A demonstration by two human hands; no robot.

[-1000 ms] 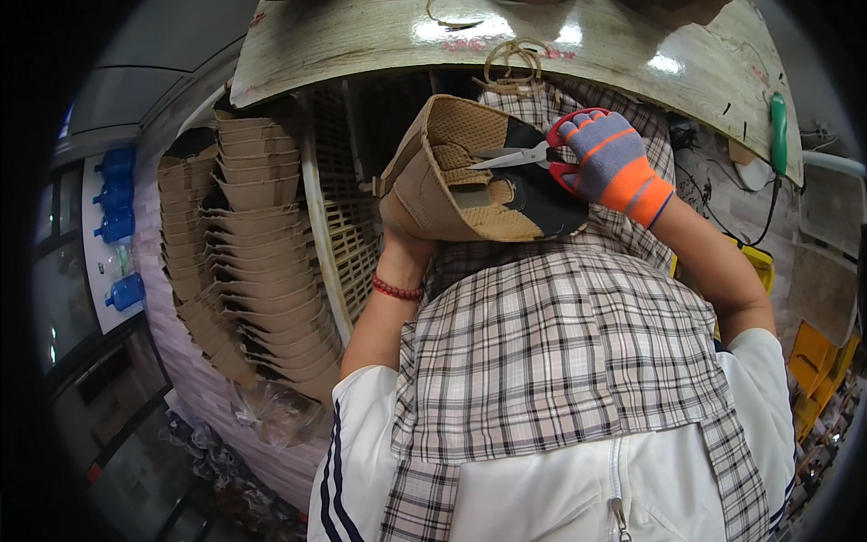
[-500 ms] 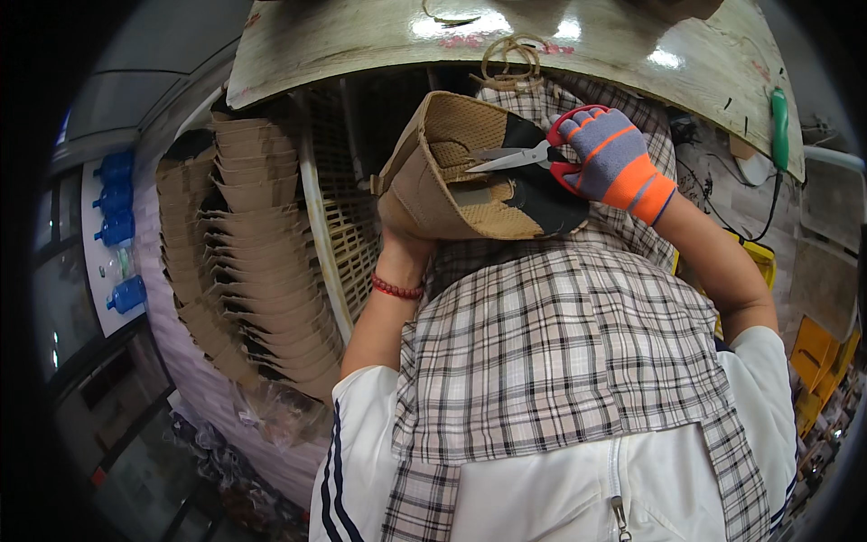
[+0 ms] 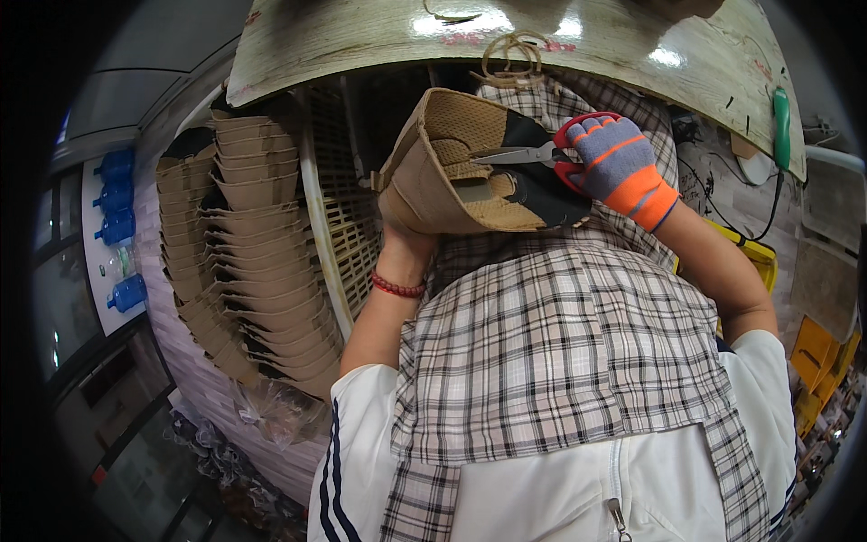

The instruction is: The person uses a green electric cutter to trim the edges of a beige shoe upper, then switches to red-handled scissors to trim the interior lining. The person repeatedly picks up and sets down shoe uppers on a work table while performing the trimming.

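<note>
A tan shoe upper [image 3: 417,188] with a yellowish mesh lining and black panels is held over my lap, its opening facing up. Bare, with a red bead bracelet at the wrist, my left hand [image 3: 404,231] grips it from below at the left; the fingers are mostly hidden beneath it. My right hand [image 3: 616,155], in a grey and orange glove, is closed around the red handles of a pair of scissors [image 3: 519,155]. The blades point left over the inside of the upper and look nearly together.
Nested tan shoe uppers [image 3: 262,244] are stacked at the left, beside a slatted plastic crate [image 3: 318,208]. A worktable [image 3: 361,50] spans the far side, with a coil of cord [image 3: 511,61] near its edge. A green-handled tool [image 3: 780,126] with a cable hangs at the right.
The scissor blades, slightly apart before, have come together. My right hand has shifted a little to the right and down; the upper has tilted slightly, my left hand still under it.
</note>
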